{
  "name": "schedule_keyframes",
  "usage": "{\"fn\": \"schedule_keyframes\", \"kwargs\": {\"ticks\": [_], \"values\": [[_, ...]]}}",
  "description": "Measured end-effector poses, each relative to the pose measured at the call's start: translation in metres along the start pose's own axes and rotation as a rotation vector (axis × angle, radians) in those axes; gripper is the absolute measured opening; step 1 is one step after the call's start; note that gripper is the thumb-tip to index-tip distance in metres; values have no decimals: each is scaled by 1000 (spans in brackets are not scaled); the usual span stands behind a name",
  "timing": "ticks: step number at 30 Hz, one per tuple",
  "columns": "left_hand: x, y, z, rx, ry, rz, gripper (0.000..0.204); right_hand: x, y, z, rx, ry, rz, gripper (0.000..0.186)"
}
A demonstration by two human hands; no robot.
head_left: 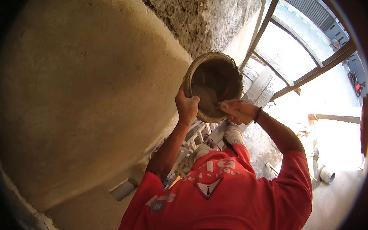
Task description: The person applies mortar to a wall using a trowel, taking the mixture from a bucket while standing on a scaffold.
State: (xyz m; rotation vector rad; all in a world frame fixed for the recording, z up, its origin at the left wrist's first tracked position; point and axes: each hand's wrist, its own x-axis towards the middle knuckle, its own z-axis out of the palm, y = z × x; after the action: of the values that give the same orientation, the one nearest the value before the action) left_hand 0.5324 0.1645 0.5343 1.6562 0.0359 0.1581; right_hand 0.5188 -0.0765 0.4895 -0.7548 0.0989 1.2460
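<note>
A round, mortar-crusted bucket [189, 80] is held up in front of me beside the wall, its mouth tilted toward me. Wet grey mortar [214, 73] lies inside. My left hand [187, 106] clasps the bucket's near left rim, thumb over the edge. At the near right rim, my right hand [237, 108] is closed round the handle of a trowel [205, 95]. Its blade reaches into the bucket and looks coated with mortar, so its outline is partly lost. A dark beaded bracelet circles my right wrist.
A smooth plastered wall [92, 71] fills the left, with rough unplastered wall [179, 17] above it. Below my feet runs a plank [260, 85]. Wooden framing [311, 77] crosses the upper right. A pipe piece [327, 175] lies lower right; a motorbike [356, 84] stands far off.
</note>
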Motion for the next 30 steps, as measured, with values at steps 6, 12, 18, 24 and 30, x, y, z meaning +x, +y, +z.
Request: {"fn": "schedule_keyframes", "kwargs": {"ticks": [6, 12, 18, 24, 30], "values": [[10, 0, 3, -134, 122, -160, 53, -4, 4, 8, 29, 40, -138, 28], [30, -13, 1, -224, 196, -200, 54, -23, -22, 24, -17, 46, -340, 38], [48, -3, 17, -213, 197, -180, 54, -23, -35, 18, -67, 132, -447, 31], [64, -7, 31, -188, 255, -129, 62, -25, -40, 19, -3, 150, -491, 26], [74, -2, 49, -178, 244, -182, 70, -25, -36, 12, 107, 210, -493, 24]]}}
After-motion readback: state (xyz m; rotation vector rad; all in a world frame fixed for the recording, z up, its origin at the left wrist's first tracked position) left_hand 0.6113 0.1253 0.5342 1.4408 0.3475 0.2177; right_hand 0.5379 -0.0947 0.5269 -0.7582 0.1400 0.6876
